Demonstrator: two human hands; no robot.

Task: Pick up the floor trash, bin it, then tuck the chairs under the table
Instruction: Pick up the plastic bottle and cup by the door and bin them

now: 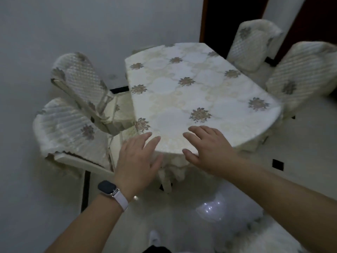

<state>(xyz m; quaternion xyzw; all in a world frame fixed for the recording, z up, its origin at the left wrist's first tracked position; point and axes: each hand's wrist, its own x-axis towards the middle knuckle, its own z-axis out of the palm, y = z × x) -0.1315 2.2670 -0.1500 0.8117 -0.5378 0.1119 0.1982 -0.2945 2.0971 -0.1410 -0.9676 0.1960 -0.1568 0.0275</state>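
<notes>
A table (191, 92) under a cream cloth with flower motifs fills the middle of the head view. Two covered chairs stand at its left side, the nearer one (73, 137) and the farther one (80, 77). Two more stand at its right, one near the corner (299, 75) and one behind it (253, 41). My left hand (138, 159), with a watch on the wrist, hovers open over the table's near left corner. My right hand (209, 148) is open too, fingers spread above the near edge. Neither hand holds anything. No trash or bin is in view.
A grey wall runs behind and to the left. The floor is glossy white tile with small black insets (278, 164). A dark door frame (205, 19) stands at the back. A fluffy white covered piece (273, 240) sits at the bottom right. My white shoe (155, 238) shows below.
</notes>
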